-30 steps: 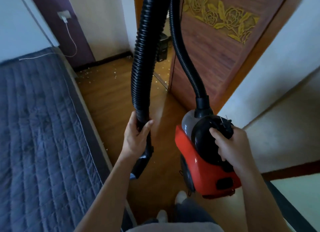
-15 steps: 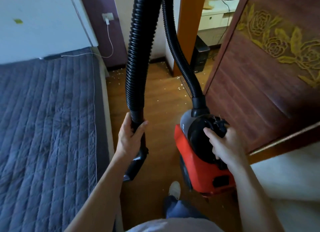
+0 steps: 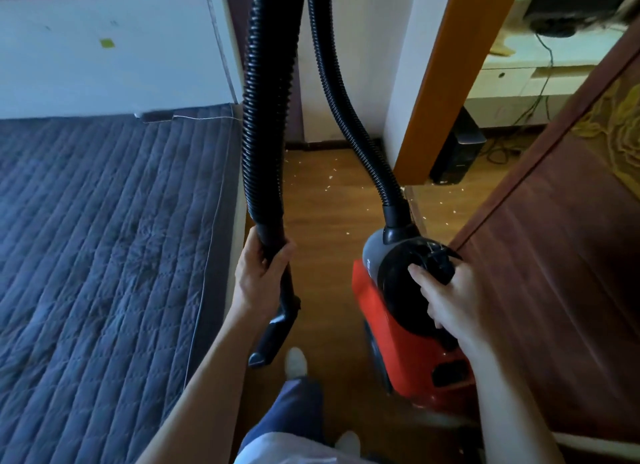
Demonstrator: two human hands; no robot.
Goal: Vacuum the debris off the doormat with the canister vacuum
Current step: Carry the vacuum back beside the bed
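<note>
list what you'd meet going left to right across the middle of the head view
bed → left hand on the hose → wood floor → red vacuum → right hand on its handle → carved door

Wooden floor (image 3: 322, 228) between quilted bed (image 3: 104, 238) and carved door (image 3: 568, 255).

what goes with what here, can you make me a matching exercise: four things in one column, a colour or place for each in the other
Things:
1. hose
2. canister vacuum
3. quilt
4. debris

Matches:
a. red body, carried by the right hand
b. blue-grey, left of the floor strip
c. black, ribbed, its end held by the left hand
d. pale flecks on the wood floor

Pairs: 1-c, 2-a, 3-b, 4-d
</note>
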